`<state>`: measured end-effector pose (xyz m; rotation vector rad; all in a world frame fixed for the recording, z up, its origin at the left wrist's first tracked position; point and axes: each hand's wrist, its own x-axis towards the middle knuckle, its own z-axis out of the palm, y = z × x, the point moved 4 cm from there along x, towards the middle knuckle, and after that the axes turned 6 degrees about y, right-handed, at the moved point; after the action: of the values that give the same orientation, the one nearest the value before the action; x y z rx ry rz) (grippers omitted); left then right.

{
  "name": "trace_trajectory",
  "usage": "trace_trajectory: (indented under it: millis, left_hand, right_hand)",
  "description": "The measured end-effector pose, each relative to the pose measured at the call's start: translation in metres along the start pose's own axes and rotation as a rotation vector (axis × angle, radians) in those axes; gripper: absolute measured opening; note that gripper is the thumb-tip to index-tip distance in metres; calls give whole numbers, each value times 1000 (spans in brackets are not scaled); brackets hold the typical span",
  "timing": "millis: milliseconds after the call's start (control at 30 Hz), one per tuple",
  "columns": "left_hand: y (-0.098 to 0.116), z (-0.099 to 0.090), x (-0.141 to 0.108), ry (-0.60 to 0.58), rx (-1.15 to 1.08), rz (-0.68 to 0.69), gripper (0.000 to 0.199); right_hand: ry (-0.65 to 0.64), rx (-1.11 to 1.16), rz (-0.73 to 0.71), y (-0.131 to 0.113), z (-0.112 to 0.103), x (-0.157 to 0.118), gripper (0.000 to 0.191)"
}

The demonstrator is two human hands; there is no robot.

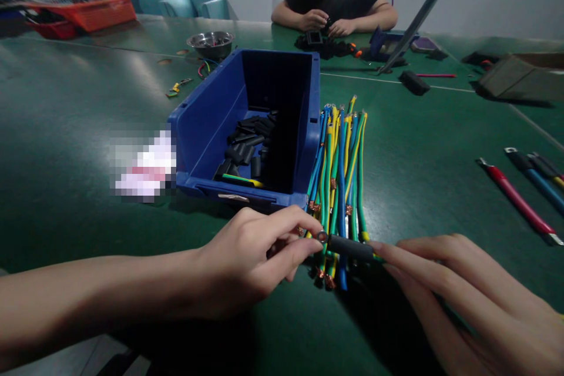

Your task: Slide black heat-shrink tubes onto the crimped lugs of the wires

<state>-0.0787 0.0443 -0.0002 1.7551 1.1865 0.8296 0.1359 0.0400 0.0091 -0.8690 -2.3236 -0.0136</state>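
Note:
Between thumb and forefinger, my left hand (268,249) pinches a ring terminal (322,237) at the end of a cable. A black heat-shrink tube (351,248) sits around that cable beside the terminal. My right hand (467,288) is closed on the cable at the tube's other end, where a bit of green shows; most of the cable there is hidden. Beneath the tube lies a bundle of blue and green-and-yellow cables (341,170), some with bare copper ends. A blue bin (311,129) just beyond my left hand holds loose black tube pieces (242,153) and a green-and-yellow piece.
Red and blue cables (520,200) with terminals lie at the right. A metal bowl (211,44), an orange basket (101,13) and a cardboard box (524,76) stand farther off. Across the table, a person (335,3) handles small items. A slanted metal pole (423,12) rises at the right.

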Motion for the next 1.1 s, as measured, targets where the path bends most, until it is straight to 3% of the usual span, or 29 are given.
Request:
trace_trajectory:
  millis: [567,767,967,1100]
  left_hand:
    - [7,-1,-1,11,42,85,10]
    - [8,-3,-4,76,79,231,9]
    - [16,1,-9,157,229,518,8]
    - [18,-4,-6,205,175,416,11]
  right_hand:
    - [-13,-21,-23,-1,0,2,25]
    - [-15,-34,-20,0,0,1,11]
    - [-61,52,18,-4,6,-1,7]
    - [-18,67,37,-5,2,6,10]
